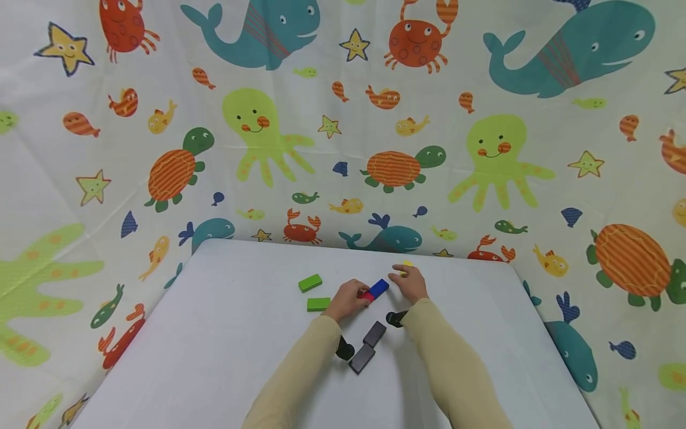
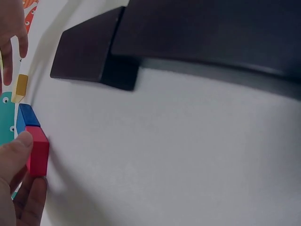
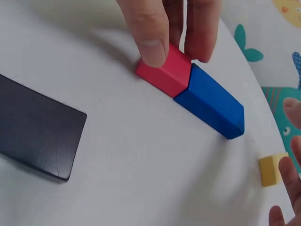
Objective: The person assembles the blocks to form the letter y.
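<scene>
On the white table point(image 1: 214, 333), the red block point(image 3: 165, 70), end-to-end w/ the blue block point(image 3: 211, 101), is pinched by the left hand point(image 1: 347, 300); it's best kept flush & square, w/ the relaxed, empty right hand point(image 1: 409, 283) near the yellow block point(image 3: 272, 169).

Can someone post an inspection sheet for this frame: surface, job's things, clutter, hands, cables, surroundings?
Surface: white table, flat and plain.
Job's things: red block lying end to end against blue block; yellow block apart, by the right hand.
Clutter: two green blocks to the left; two black blocks near the wrists.
Hands: left hand pinches the red block between thumb and fingers; right hand rests at the yellow block, grip unclear.
Cables: nothing seen.
Surroundings: sea-animal print cloth behind and on both sides of the table.
</scene>
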`<state>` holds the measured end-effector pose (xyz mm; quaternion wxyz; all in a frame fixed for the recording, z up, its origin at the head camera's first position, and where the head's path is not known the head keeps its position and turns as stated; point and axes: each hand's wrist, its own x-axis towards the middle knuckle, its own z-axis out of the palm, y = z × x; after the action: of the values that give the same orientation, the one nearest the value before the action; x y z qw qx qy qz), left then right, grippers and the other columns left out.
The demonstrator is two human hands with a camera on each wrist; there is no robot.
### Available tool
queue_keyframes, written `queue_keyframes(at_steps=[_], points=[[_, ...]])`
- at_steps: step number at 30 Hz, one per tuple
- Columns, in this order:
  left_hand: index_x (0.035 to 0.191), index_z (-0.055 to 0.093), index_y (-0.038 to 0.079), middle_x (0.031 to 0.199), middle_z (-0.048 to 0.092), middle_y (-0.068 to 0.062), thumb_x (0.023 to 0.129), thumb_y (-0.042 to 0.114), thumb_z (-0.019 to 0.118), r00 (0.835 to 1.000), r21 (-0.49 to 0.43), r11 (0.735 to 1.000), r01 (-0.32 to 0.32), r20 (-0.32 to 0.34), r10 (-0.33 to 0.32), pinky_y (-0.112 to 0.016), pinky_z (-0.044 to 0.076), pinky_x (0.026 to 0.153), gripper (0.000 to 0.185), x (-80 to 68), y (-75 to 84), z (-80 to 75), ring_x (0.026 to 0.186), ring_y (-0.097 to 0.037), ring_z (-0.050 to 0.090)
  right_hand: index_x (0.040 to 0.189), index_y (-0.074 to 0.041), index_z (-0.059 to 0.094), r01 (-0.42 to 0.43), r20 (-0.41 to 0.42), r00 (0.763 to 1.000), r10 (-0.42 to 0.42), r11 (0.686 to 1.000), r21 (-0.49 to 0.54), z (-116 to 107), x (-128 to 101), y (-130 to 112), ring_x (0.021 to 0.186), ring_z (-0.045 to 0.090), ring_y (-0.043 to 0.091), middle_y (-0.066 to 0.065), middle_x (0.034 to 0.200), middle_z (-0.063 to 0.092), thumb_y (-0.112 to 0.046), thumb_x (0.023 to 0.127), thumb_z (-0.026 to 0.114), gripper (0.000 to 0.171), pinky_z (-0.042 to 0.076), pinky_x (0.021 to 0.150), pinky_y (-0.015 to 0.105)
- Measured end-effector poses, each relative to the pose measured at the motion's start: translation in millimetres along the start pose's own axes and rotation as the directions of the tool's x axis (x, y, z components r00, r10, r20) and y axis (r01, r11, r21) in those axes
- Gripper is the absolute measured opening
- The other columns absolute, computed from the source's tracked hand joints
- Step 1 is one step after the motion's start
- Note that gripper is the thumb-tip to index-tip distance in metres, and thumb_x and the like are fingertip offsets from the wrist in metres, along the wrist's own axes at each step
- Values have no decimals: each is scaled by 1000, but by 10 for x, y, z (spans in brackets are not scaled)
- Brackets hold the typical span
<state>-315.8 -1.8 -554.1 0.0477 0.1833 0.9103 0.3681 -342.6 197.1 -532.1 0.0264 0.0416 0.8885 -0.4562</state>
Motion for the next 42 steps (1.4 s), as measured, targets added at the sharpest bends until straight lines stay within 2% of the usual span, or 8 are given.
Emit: queue_keyframes(at_steps=[6,12,21,26,30,34,42], points=[[116,67,0,108,63,-12,87,8,73,1000,1,1000,-3,10,3,-37,51,91,31,7,-17,-7,100,-24,61,133,-6,59,-55,7,998,54,998,22,-35,45,72,128,44,38,22,143,44,-26,95,64,44,35,107,53],[115,67,-2,109,63,-14,87,4,72,999,4,999,-34,14,34,-39,50,92,30,5,7,-22,102,-26,61,133,-4,58,-54,-61,997,55,998,27,-122,109,79,127,45,38,23,142,44,-24,95,63,44,37,106,51],[119,66,2,110,62,-11,88,10,73,999,2,1000,25,25,-25,-37,50,93,32,-1,32,-37,103,-23,61,138,-6,54,-118,-97,987,126,990,79,-218,187,77,131,41,38,22,147,39,-25,98,59,45,38,107,50],[119,66,1,110,62,-13,88,9,73,1000,4,1000,7,14,-7,-38,50,92,33,0,30,-37,101,-25,61,138,-6,53,-130,-118,983,144,985,116,-156,232,122,132,39,39,21,148,38,-24,98,58,45,37,107,50],[118,67,0,108,62,-14,87,9,73,1000,26,1000,-11,-3,11,-38,50,91,32,10,17,-18,100,-25,61,138,-6,53,-134,-123,981,150,982,131,-93,265,192,133,38,39,22,148,37,-24,97,59,45,35,108,51],[117,67,1,107,62,-12,87,10,73,1000,41,999,-1,1,1,-37,50,90,32,15,10,4,99,-23,60,139,-5,51,-139,-110,982,151,984,107,-61,271,268,134,38,39,22,147,38,-22,97,59,46,32,110,51],[117,67,1,109,61,-13,87,9,74,1000,26,1000,8,-6,-8,-38,50,91,32,17,4,3,100,-24,59,140,-2,50,-85,-101,990,94,992,92,-43,315,335,136,35,39,23,148,37,-18,95,60,49,29,112,51]])
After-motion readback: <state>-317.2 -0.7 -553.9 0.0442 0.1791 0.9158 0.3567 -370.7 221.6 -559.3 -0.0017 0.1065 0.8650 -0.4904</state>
